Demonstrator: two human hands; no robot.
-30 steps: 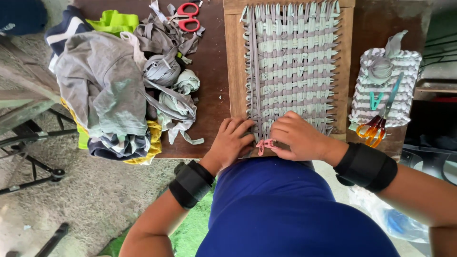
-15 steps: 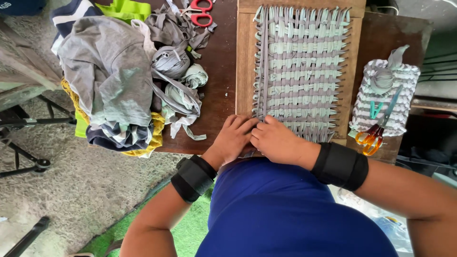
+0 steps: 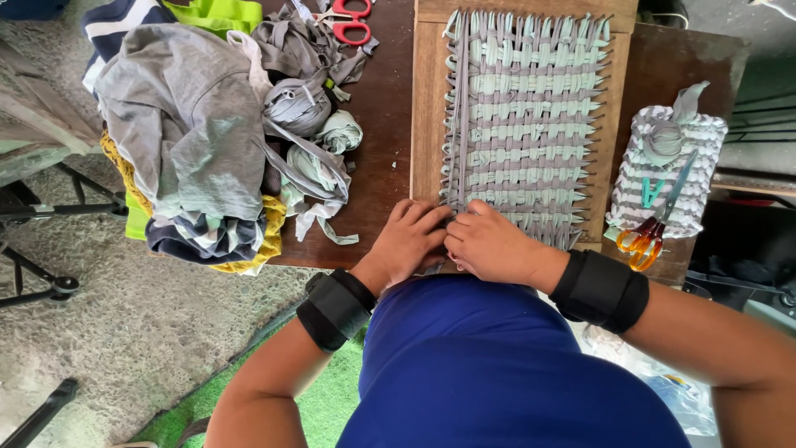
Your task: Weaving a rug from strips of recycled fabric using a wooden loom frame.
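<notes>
A wooden weaving frame [image 3: 427, 108] lies on the dark table [image 3: 381, 158], filled with grey and pale green fabric strips woven into a mat [image 3: 526, 108]. My left hand [image 3: 410, 241] rests on the frame's near left corner, fingers curled against the strips. My right hand [image 3: 493, 245] sits beside it, touching it, fingers pinched on a strip at the mat's near edge. Both wrists wear black bands. What lies under the fingers is hidden.
A heap of grey, striped and yellow clothes [image 3: 186, 141] and cut fabric strips [image 3: 319, 153] fills the table's left. Red scissors [image 3: 352, 21] lie at the back. At right, orange-handled scissors [image 3: 655, 220] rest on a small woven piece [image 3: 672, 166]. Green mat [image 3: 332, 390] below.
Both hands have shifted left along the frame's near edge and now sit close together at its left corner. The view has also drifted.
</notes>
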